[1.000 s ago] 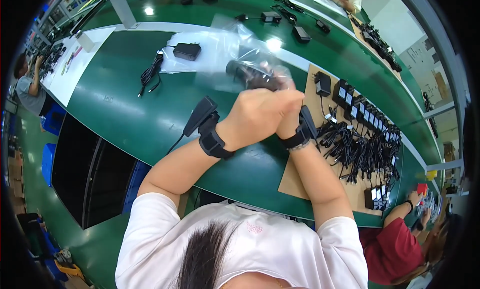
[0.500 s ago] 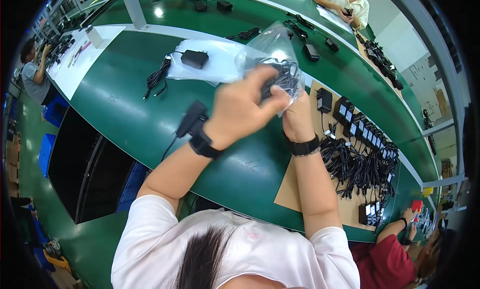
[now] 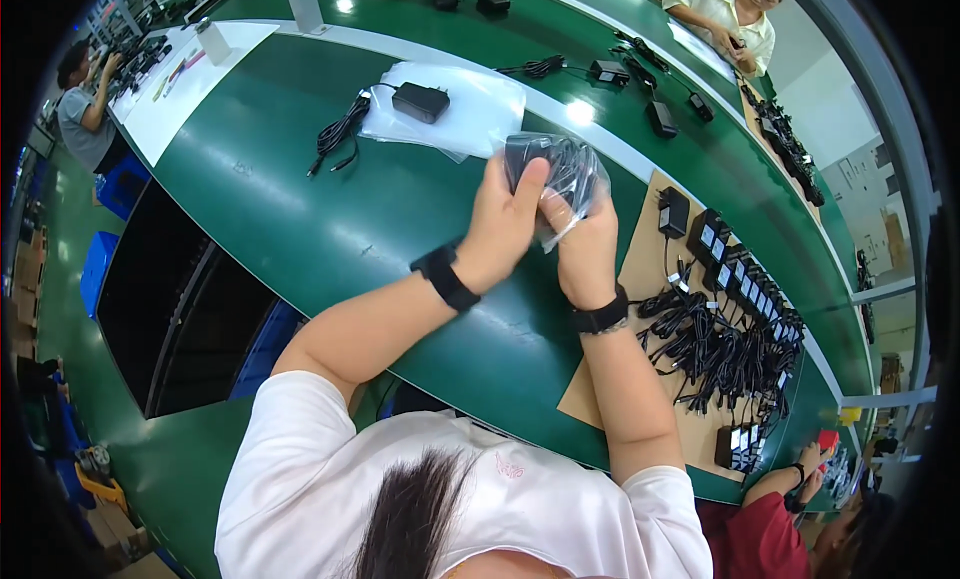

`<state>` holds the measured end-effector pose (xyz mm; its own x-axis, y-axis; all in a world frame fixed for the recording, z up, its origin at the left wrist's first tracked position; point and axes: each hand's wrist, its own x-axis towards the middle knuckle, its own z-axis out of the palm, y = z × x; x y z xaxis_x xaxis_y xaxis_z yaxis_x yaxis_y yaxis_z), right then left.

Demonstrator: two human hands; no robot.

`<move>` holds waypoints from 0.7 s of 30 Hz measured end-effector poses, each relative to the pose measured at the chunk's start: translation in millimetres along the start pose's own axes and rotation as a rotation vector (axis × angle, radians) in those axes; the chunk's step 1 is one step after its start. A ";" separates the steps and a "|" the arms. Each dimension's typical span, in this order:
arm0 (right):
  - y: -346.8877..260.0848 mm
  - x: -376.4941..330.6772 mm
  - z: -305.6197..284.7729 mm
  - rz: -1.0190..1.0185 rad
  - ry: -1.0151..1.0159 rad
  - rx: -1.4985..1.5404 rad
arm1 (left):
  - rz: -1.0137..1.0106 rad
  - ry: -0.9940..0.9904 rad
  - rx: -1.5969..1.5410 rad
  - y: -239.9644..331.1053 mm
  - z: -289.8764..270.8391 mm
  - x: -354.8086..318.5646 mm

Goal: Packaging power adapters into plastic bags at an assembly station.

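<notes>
Between my two hands, above the green table, is a clear plastic bag (image 3: 597, 179) with a black power adapter and its coiled cable (image 3: 570, 169) inside. My left hand (image 3: 505, 219) grips the bag's left side, thumb pressed on the front. On the lower right side, my right hand (image 3: 588, 241) has its fingers wrapped round the bag; some fingertips are hidden behind it. Just beyond my left hand lies a stack of flat clear bags (image 3: 480, 104). Another black power adapter (image 3: 421, 103) rests on that stack, its cable bundle (image 3: 340, 134) hanging over the left side onto the table.
Right of my right forearm, a brown cardboard sheet (image 3: 590, 394) carries rows of black adapters (image 3: 745, 279) with bundled cables (image 3: 710, 344). More adapters (image 3: 660, 119) lie across the white divider. Co-workers sit at the far right, far left and lower right. A metal post (image 3: 303, 4) stands at the back.
My left hand has come down from its blurred position over the bag and now grips its left side. The bag's loose upper end, which stood up before, is now gathered around the adapter.
</notes>
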<state>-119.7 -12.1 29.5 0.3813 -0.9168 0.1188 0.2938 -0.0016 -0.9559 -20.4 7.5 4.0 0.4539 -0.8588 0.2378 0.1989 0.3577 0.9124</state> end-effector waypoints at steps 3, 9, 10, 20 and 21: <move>7.6 1.2 -3.8 -0.107 0.044 -0.267 | -0.141 0.001 -0.258 -9.4 3.6 -8.1; 6.0 12.2 -29.2 -0.189 -0.196 -0.511 | -0.414 -0.353 -0.370 10.9 -22.7 16.3; 1.7 13.3 -31.3 -0.299 -0.261 -0.603 | -0.423 -0.362 -0.363 11.8 -24.5 16.2; -2.4 14.7 -41.7 -0.305 -0.331 -0.696 | -0.599 -0.348 -0.464 4.7 -20.7 10.6; -0.6 15.0 -42.8 -0.284 -0.312 -0.614 | -0.550 -0.328 -0.477 5.3 -18.8 11.1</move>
<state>-151.6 -42.9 20.3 0.6218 -0.6920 0.3668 -0.0897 -0.5281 -0.8444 2.1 6.8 5.2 -0.0813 -0.9953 -0.0519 0.7042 -0.0942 0.7037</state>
